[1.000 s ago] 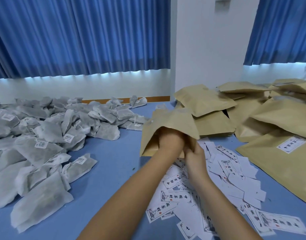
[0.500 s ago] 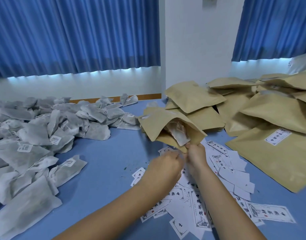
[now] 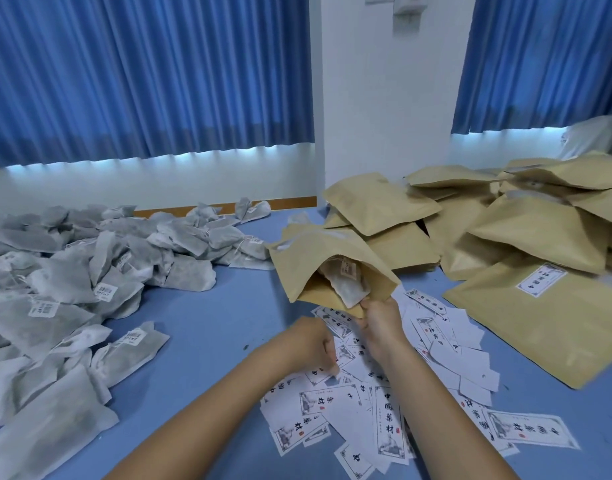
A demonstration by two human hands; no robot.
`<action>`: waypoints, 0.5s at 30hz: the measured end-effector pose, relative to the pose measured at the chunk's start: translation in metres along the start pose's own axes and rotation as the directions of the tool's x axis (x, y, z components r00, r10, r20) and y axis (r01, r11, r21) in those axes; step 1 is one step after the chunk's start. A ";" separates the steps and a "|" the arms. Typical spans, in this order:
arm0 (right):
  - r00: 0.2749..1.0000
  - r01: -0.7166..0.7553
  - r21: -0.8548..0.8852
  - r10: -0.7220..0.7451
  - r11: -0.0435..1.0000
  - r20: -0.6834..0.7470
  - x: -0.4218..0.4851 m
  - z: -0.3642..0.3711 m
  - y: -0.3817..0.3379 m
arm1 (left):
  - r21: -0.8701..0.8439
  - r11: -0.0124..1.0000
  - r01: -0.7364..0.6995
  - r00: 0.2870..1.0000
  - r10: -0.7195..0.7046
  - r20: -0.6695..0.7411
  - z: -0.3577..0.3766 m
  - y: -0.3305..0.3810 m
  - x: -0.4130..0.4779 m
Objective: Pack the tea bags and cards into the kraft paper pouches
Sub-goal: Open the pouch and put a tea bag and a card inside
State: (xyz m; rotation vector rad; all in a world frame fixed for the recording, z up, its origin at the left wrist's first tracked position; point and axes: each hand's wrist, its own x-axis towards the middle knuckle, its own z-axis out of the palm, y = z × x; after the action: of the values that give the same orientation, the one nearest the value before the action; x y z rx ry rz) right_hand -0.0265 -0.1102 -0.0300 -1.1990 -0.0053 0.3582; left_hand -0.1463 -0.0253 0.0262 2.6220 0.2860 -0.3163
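The right hand [image 3: 380, 323] is gripping the near lower lip of an open kraft pouch [image 3: 315, 261], holding it tilted just beyond the far edge of the card pile [image 3: 387, 403], its mouth gaping toward the camera. A tea bag [image 3: 346, 287] with a small tag is sitting inside that mouth, one corner poking out right by the right hand's fingers. The left hand [image 3: 313, 344] is reaching down onto the left part of the card pile, fingers curled and fingertips [image 3: 332, 369] pressing among the white printed cards; I cannot tell whether it is pinching a card. The card pile is lying spread loosely on the blue table [image 3: 200, 327]. Well to the left of the card pile a large heap of tea bags [image 3: 72, 289] is lying loose. Beyond the card pile and to its right a stack of kraft pouches [image 3: 505, 233] is lying heaped, and a labelled pouch [image 3: 539, 317] is lying flat just to the right of the card pile. Blue curtains [image 3: 141, 81] are hanging far beyond the card pile
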 end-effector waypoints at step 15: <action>0.999 -0.014 0.061 0.011 0.998 0.045 -0.001 0.000 -0.001 | 0.178 0.984 -0.007 0.978 -0.031 0.206 0.020 0.004 0.001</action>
State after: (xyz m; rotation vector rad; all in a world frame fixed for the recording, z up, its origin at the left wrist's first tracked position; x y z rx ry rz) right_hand -0.0272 -0.1112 -0.0288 -1.1304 -0.0251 0.3930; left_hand -0.1481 -0.0388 0.0108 2.7327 0.2109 -0.6432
